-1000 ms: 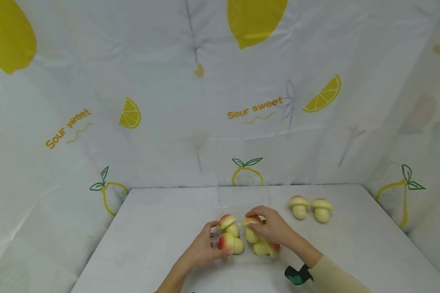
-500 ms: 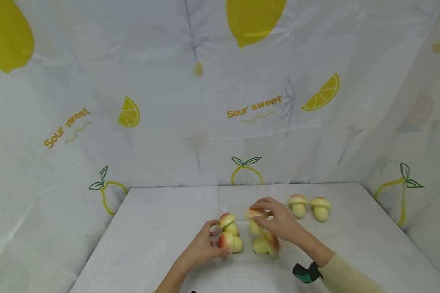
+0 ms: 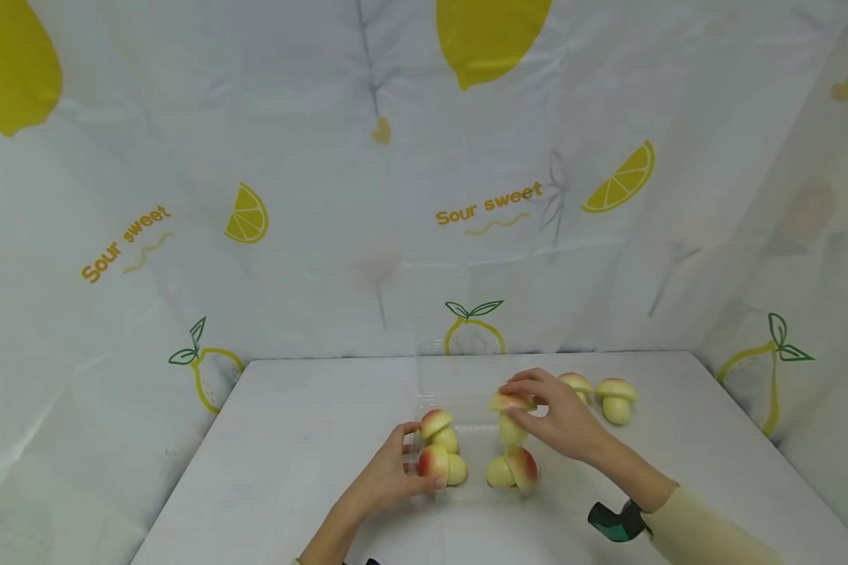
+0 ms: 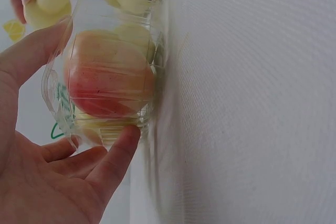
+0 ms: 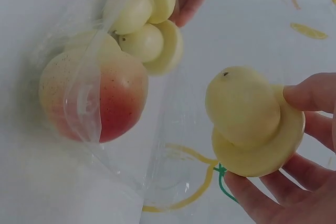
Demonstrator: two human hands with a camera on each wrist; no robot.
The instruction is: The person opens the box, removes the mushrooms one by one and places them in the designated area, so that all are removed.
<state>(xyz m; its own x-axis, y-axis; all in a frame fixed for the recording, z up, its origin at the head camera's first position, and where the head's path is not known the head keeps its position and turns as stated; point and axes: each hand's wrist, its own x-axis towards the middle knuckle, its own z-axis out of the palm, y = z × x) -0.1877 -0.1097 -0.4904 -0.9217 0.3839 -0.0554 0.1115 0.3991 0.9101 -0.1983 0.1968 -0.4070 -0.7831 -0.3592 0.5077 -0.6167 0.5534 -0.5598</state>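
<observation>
A clear plastic box [image 3: 477, 447] stands on the table with its lid [image 3: 459, 377] raised at the back. My left hand [image 3: 389, 475] grips the box's left side, thumb and fingers against its wall [image 4: 55, 95]. Inside lie two mushroom-shaped pieces on the left, one [image 3: 434, 464] in front of the other [image 3: 445, 436], and one [image 3: 502, 472] at front right. They have pale yellow stems and red-tinged caps. My right hand [image 3: 565, 420] pinches another mushroom-shaped piece [image 3: 512, 431] by its cap, stem down; the right wrist view shows it [image 5: 244, 108] raised beside the box.
Two more mushroom-shaped pieces [image 3: 616, 410] stand on the white table [image 3: 290, 447] at back right, one partly hidden behind my right hand. A lemon-print sheet [image 3: 311, 298] hangs along the table's far edge. A black and green device [image 3: 616, 523] hangs at my right wrist.
My right hand has moved right and slightly back, carrying the mushroom-shaped piece up from the box's right half. The left hand keeps its hold on the box.
</observation>
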